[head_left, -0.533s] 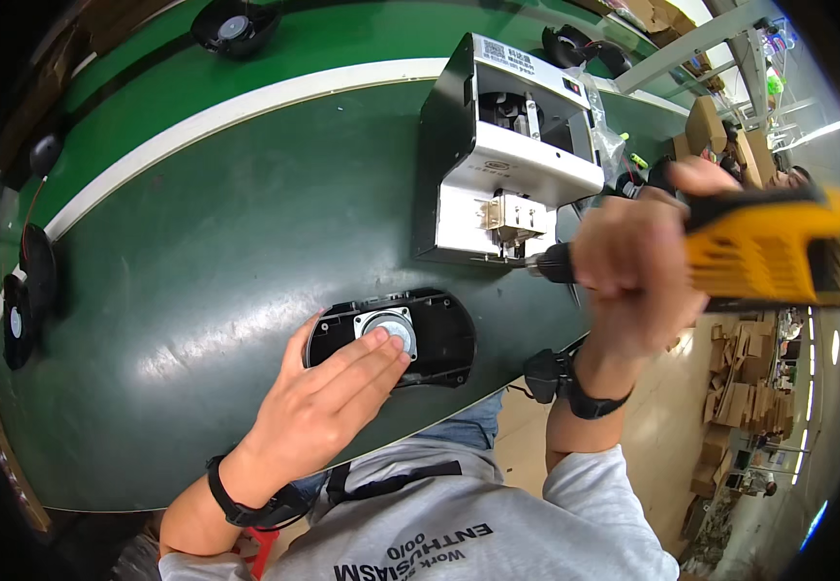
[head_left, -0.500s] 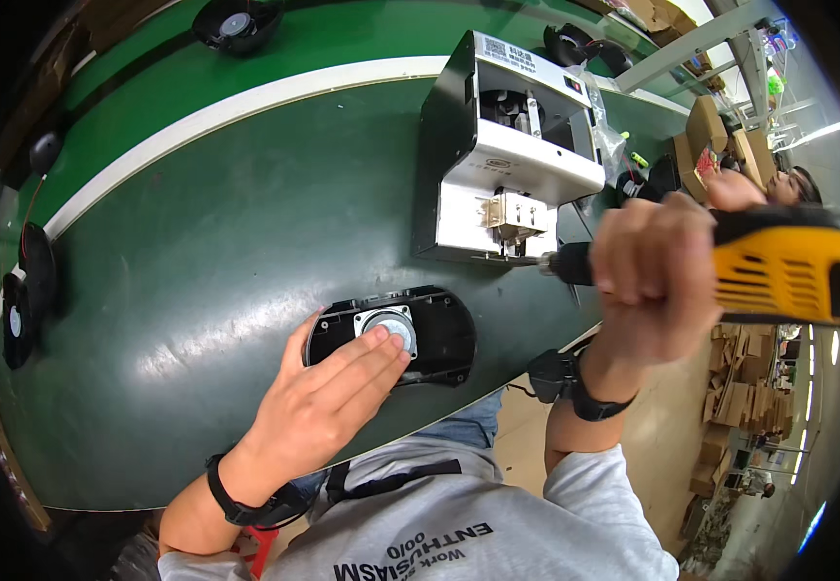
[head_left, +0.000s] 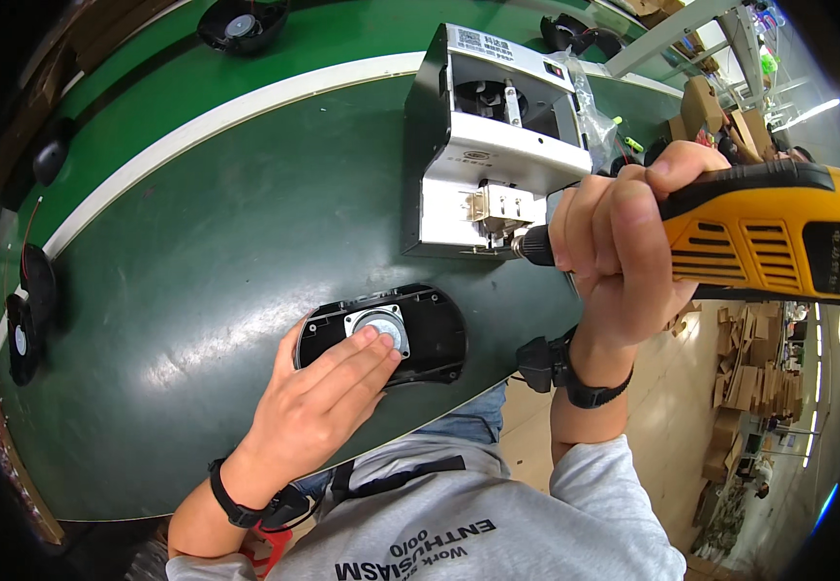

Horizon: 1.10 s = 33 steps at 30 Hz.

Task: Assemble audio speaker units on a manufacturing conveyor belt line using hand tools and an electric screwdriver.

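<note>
My left hand (head_left: 318,402) holds a black oval speaker housing (head_left: 435,334) on the green table. Its fingers lie across the round silver speaker (head_left: 381,329) seated in the housing, and the thumb rests at the housing's left edge. My right hand (head_left: 623,242) is wrapped around a yellow and black power drill (head_left: 754,237). The drill's chuck and bit point left, at the front of a silver and black screw feeder machine (head_left: 497,160). The bit's tip is at or close to the feeder's small metal outlet; whether it touches cannot be made out.
Black housings with speakers lie at the far edge (head_left: 241,24) and far left (head_left: 37,300). A plastic bag (head_left: 590,116) sits right of the feeder. A metal frame (head_left: 677,44), cardboard boxes (head_left: 706,107) and a partly hidden person are beyond. Flattened cardboard (head_left: 749,358) stands at right.
The drill in my right hand has moved left, bringing its bit nearer the feeder's outlet. My left hand stays on the speaker and housing. The whole view has shifted slightly.
</note>
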Each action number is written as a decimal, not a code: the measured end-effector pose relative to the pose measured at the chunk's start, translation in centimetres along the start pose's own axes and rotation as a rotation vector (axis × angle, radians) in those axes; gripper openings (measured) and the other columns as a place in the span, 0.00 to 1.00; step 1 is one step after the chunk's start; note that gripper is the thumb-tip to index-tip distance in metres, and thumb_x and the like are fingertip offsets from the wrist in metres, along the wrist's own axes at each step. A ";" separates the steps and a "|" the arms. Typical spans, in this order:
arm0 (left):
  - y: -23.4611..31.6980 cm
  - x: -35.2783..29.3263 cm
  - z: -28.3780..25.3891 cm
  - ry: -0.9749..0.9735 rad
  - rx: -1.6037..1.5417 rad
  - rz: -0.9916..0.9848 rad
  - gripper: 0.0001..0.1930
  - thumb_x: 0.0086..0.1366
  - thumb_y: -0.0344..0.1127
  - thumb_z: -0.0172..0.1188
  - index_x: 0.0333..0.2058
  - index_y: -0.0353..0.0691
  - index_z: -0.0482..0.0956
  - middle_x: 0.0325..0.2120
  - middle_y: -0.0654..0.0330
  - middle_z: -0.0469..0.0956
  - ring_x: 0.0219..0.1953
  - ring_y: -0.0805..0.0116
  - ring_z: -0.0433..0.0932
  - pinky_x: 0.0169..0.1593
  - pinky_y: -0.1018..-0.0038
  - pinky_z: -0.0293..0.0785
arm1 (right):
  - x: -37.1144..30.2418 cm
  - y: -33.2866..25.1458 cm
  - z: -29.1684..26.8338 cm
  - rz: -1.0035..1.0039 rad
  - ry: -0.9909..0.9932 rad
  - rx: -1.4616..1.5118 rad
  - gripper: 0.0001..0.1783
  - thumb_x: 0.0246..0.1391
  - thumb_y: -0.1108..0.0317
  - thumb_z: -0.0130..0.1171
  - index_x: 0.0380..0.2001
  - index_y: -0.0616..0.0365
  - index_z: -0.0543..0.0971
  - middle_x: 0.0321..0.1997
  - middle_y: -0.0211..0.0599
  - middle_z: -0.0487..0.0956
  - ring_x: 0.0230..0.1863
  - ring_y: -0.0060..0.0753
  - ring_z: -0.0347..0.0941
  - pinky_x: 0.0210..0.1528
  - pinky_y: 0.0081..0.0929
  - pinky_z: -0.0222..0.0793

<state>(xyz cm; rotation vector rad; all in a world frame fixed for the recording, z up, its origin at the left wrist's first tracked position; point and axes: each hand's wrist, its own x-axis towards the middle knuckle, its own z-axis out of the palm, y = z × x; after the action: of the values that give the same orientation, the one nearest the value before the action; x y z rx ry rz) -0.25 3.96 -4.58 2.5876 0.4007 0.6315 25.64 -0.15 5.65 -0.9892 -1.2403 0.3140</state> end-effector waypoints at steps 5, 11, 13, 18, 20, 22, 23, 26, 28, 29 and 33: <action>0.1 0.1 -0.2 -0.003 0.001 -0.007 0.25 0.51 0.29 0.75 0.51 0.42 0.85 0.52 0.64 0.82 0.60 0.68 0.79 0.65 0.43 0.66 | 0.2 -0.2 0.0 -0.031 -0.041 0.026 0.12 0.66 0.79 0.50 0.50 0.57 0.66 0.17 0.25 0.61 0.15 0.19 0.57 0.19 0.24 0.61; 0.2 0.2 -0.2 0.012 -0.011 0.000 0.24 0.51 0.28 0.74 0.51 0.41 0.86 0.53 0.64 0.82 0.60 0.68 0.79 0.65 0.45 0.66 | 0.8 -1.3 0.6 0.028 0.084 -0.036 0.14 0.65 0.80 0.49 0.53 0.59 0.67 0.16 0.24 0.60 0.13 0.19 0.55 0.18 0.25 0.60; 0.2 0.2 -0.3 0.010 -0.012 -0.004 0.24 0.51 0.28 0.74 0.50 0.41 0.86 0.53 0.63 0.82 0.60 0.68 0.79 0.65 0.45 0.66 | 1.2 -0.7 0.7 0.011 0.039 -0.035 0.15 0.65 0.80 0.49 0.53 0.59 0.67 0.16 0.24 0.60 0.13 0.19 0.55 0.18 0.25 0.60; 0.1 0.2 -0.2 0.008 -0.017 -0.006 0.24 0.51 0.28 0.74 0.50 0.41 0.86 0.53 0.63 0.82 0.60 0.68 0.79 0.65 0.45 0.66 | 1.2 0.2 0.4 -0.016 -0.034 -0.101 0.16 0.64 0.82 0.51 0.53 0.61 0.67 0.16 0.26 0.61 0.13 0.20 0.57 0.18 0.26 0.61; 0.1 0.1 -0.2 0.010 -0.014 -0.003 0.24 0.51 0.28 0.74 0.50 0.41 0.86 0.53 0.63 0.82 0.60 0.67 0.79 0.65 0.45 0.66 | 1.2 0.1 0.5 -0.022 -0.031 -0.096 0.16 0.64 0.82 0.51 0.53 0.61 0.67 0.16 0.26 0.62 0.12 0.20 0.57 0.18 0.25 0.60; 0.1 0.1 -0.2 0.009 -0.008 0.002 0.24 0.51 0.29 0.74 0.50 0.41 0.86 0.53 0.63 0.82 0.60 0.67 0.79 0.65 0.44 0.65 | 1.3 0.2 0.4 -0.028 -0.027 -0.092 0.15 0.64 0.82 0.51 0.53 0.62 0.67 0.15 0.27 0.63 0.12 0.20 0.57 0.17 0.25 0.60; 0.1 0.2 -0.2 0.009 -0.008 0.003 0.24 0.51 0.29 0.74 0.50 0.41 0.86 0.53 0.63 0.82 0.60 0.67 0.79 0.65 0.44 0.65 | 1.2 0.4 0.3 -0.062 -0.051 -0.144 0.15 0.64 0.82 0.52 0.52 0.62 0.67 0.15 0.28 0.64 0.12 0.20 0.57 0.17 0.24 0.60; 0.2 0.2 -0.3 0.006 -0.012 0.003 0.24 0.51 0.28 0.74 0.50 0.41 0.86 0.52 0.63 0.82 0.60 0.67 0.79 0.65 0.45 0.65 | 1.2 0.5 0.6 -0.090 -0.076 -0.187 0.14 0.64 0.82 0.54 0.51 0.62 0.68 0.15 0.30 0.66 0.11 0.19 0.58 0.16 0.22 0.59; 0.2 0.1 -0.3 0.005 -0.008 -0.006 0.24 0.51 0.28 0.74 0.50 0.40 0.86 0.52 0.63 0.83 0.60 0.67 0.79 0.65 0.45 0.65 | 1.2 0.7 0.8 -0.084 -0.079 -0.177 0.14 0.63 0.82 0.55 0.50 0.62 0.68 0.15 0.30 0.67 0.11 0.19 0.58 0.16 0.21 0.58; 0.2 0.1 -0.3 0.005 -0.007 -0.007 0.24 0.51 0.28 0.74 0.50 0.40 0.86 0.52 0.63 0.83 0.60 0.67 0.79 0.65 0.45 0.65 | 1.2 0.8 0.8 -0.098 -0.084 -0.166 0.14 0.63 0.81 0.56 0.50 0.63 0.69 0.15 0.30 0.67 0.11 0.19 0.59 0.15 0.21 0.58; 0.1 0.4 -0.4 0.021 -0.012 0.018 0.26 0.48 0.28 0.76 0.50 0.39 0.85 0.51 0.60 0.83 0.59 0.63 0.80 0.64 0.47 0.67 | 1.2 0.6 0.8 -0.078 -0.042 -0.171 0.14 0.62 0.81 0.57 0.49 0.63 0.69 0.15 0.29 0.67 0.10 0.19 0.59 0.15 0.21 0.58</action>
<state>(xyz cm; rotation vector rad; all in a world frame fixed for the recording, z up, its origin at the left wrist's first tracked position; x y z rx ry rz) -0.08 4.14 -4.10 2.5780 0.3800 0.6653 25.54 1.38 5.92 -1.0817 -1.3575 0.1710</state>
